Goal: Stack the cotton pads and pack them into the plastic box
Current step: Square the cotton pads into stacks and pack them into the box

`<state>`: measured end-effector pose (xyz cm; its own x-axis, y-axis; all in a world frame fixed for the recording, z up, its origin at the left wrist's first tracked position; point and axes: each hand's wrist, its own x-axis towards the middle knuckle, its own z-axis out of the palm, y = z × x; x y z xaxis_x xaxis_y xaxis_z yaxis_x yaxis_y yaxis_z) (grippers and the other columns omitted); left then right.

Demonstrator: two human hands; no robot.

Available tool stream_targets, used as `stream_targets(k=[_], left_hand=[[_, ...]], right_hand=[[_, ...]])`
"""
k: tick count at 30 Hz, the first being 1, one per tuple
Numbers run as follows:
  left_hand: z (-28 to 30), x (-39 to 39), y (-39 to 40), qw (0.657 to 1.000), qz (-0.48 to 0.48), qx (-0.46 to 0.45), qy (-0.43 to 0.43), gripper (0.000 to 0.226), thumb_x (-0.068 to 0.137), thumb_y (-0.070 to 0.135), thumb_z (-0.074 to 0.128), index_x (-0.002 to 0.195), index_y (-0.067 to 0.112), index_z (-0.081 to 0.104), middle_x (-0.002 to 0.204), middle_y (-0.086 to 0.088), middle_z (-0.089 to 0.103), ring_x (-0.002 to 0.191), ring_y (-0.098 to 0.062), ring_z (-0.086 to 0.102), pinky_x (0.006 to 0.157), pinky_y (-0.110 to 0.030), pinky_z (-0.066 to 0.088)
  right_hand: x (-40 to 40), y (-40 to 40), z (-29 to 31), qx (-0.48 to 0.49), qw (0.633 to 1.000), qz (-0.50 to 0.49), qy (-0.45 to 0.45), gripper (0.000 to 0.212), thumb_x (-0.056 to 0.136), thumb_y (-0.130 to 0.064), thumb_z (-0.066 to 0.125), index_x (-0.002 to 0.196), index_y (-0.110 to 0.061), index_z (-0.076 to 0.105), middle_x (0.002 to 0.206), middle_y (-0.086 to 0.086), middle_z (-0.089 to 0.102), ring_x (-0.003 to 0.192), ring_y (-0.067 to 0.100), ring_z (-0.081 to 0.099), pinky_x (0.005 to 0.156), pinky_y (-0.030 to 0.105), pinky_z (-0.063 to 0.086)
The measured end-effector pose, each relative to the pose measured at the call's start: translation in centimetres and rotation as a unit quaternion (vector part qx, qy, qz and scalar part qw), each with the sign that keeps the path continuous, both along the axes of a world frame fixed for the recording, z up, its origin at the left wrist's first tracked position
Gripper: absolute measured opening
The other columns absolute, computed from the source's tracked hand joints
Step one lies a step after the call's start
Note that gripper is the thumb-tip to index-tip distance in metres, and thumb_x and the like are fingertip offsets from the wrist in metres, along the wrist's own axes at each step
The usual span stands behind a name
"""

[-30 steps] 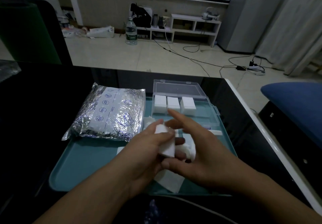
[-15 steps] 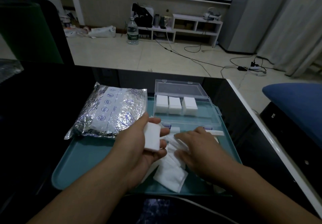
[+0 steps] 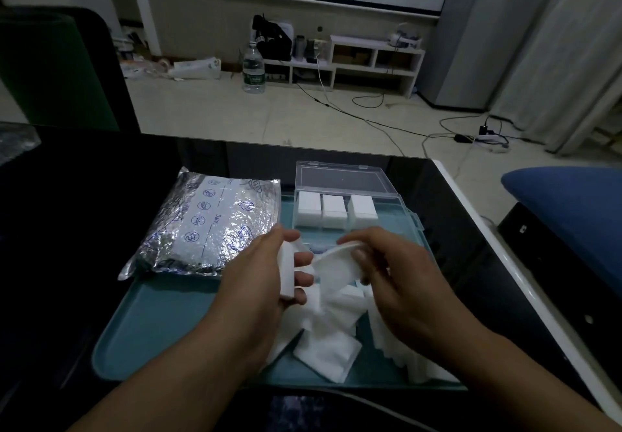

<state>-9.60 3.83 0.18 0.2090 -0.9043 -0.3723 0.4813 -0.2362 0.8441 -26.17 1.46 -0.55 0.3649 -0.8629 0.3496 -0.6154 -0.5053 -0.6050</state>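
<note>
White stack of pads [image 3: 287, 271] gripped in left hand [image 3: 259, 283]; right hand [image 3: 393, 273] pinches one pad [image 3: 336, 263] beside it.

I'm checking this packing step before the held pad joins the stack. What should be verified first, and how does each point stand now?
1. Left hand grips the small white pad stack: ok.
2. Right hand pinches one white cotton pad: ok.
3. Clear plastic box lid open: ok.
4. Free room in the box beside its three white stacks: ok.
5. Loose pads on the teal tray all gathered: not ok.
6. Stack edges aligned: cannot tell.
</note>
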Motion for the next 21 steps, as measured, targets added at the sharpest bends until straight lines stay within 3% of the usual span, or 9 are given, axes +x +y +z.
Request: stream_targets(k=[4, 7, 10, 14, 17, 19, 21], left_hand=[[-0.4, -0.7, 0.4, 0.998, -0.05, 0.016, 0.027, 0.036, 0.099, 0.036, 0.05, 0.105, 0.005, 0.067, 0.086, -0.018, 0.074, 0.071, -0.031, 0.067, 0.07, -0.042, 0.054], [-0.7, -1.6, 1.1, 0.986, -0.15, 0.026, 0.07, 0.045, 0.097, 0.044, 0.045, 0.106, 0.004, 0.065, 0.076, -0.014, 0.07, 0.058, -0.03, 0.064, 0.054, -0.037, 0.054], [-0.8, -1.9, 1.2, 0.977, -0.166, 0.042, 0.126, 0.045, 0.096, 0.044, 0.043, 0.111, 0.007, 0.064, 0.073, -0.011, 0.067, 0.053, -0.026, 0.063, 0.05, -0.036, 0.053], [-0.9, -0.9, 0.5, 0.983, -0.121, 0.048, 0.132, 0.051, 0.097, 0.048, 0.038, 0.108, 0.01, 0.07, 0.078, -0.016, 0.067, 0.053, -0.022, 0.062, 0.055, -0.035, 0.054], [-0.9, -0.5, 0.4, 0.981, -0.127, 0.042, 0.139, 0.051, 0.099, 0.049, 0.036, 0.117, 0.011, 0.065, 0.088, -0.021, 0.066, 0.061, -0.028, 0.061, 0.05, -0.032, 0.053], [-1.2, -0.7, 0.3, 0.979, -0.145, 0.034, 0.139, 0.052, 0.098, 0.049, 0.037, 0.121, 0.01, 0.064, 0.101, -0.026, 0.066, 0.079, -0.036, 0.063, 0.063, -0.04, 0.055], [-1.5, -0.8, 0.3, 0.978, -0.15, 0.026, 0.142, 0.052, 0.097, 0.048, 0.041, 0.121, 0.009, 0.065, 0.114, -0.031, 0.064, 0.098, -0.044, 0.062, 0.088, -0.054, 0.052]], right_hand=[[0.6, 1.0, 0.6, 0.034, 0.996, 0.07, -0.033, 0.025, 0.089, -0.025, 0.056, 0.108, -0.04, 0.064, 0.089, -0.016, 0.065, 0.083, -0.001, 0.058, 0.072, 0.014, 0.046], [0.9, 1.0, 0.0, -0.035, 0.999, 0.036, 0.012, 0.028, 0.085, -0.036, 0.055, 0.111, -0.031, 0.064, 0.087, -0.014, 0.059, 0.084, -0.003, 0.051, 0.076, 0.008, 0.039], [1.1, 0.9, -0.4, -0.08, 0.997, -0.002, 0.019, 0.033, 0.084, -0.041, 0.054, 0.113, -0.026, 0.063, 0.094, -0.015, 0.058, 0.09, -0.003, 0.049, 0.08, 0.009, 0.037], [0.9, 1.2, 0.2, -0.044, 0.998, 0.031, 0.017, 0.047, 0.084, -0.046, 0.058, 0.128, -0.028, 0.054, 0.12, -0.019, 0.053, 0.115, -0.003, 0.045, 0.095, 0.006, 0.031], [0.9, 1.7, 0.6, 0.027, 0.994, 0.094, 0.045, 0.08, 0.077, -0.051, 0.069, 0.146, -0.032, 0.032, 0.137, -0.02, 0.041, 0.128, -0.007, 0.034, 0.1, 0.001, 0.024], [1.1, 2.1, 0.7, 0.052, 0.992, 0.111, 0.034, 0.091, 0.075, -0.042, 0.077, 0.149, -0.032, 0.026, 0.136, -0.016, 0.042, 0.125, -0.01, 0.036, 0.092, -0.003, 0.029], [1.3, 2.3, 0.9, 0.072, 0.991, 0.109, 0.009, 0.092, 0.075, -0.029, 0.082, 0.146, -0.036, 0.024, 0.131, -0.015, 0.044, 0.114, -0.021, 0.038, 0.081, -0.007, 0.032]])
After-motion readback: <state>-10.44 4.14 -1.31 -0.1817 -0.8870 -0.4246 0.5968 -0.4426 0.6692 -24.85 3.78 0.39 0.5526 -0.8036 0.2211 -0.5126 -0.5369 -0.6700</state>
